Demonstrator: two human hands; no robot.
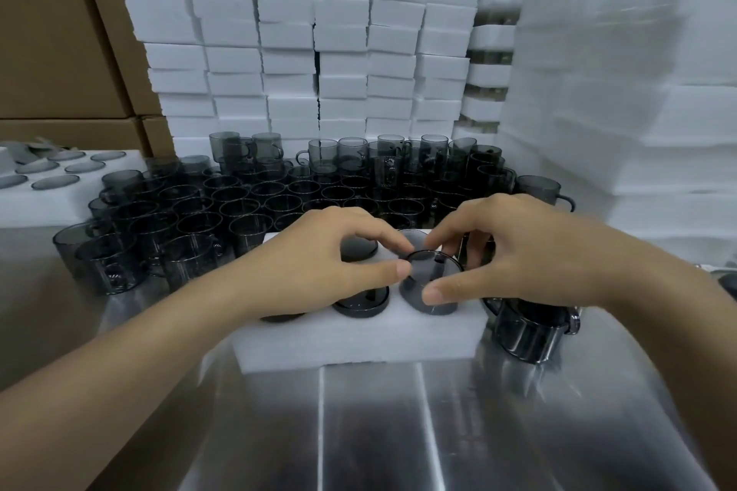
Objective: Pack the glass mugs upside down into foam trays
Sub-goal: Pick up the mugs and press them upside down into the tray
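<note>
A white foam tray [359, 343] lies on the metal table in front of me, with smoked-glass mugs sitting upside down in its holes. One inverted mug [432, 271] stands partly out of a hole in the tray's front row. My left hand [319, 263] and my right hand [518, 251] both pinch its base, thumbs at the front, fingers behind. Another seated mug base [361, 301] shows under my left thumb, and a further one [359, 247] behind it. Beyond the tray stands a dense crowd of loose grey mugs [255, 203], upright.
A single mug [530, 327] lies against the tray's right end. A filled foam tray [60, 179] rests at the left. Stacks of white foam blocks [319, 32] wall the back and right side. Cardboard boxes [60, 32] rise at the left. The steel tabletop [379, 431] stretches toward me.
</note>
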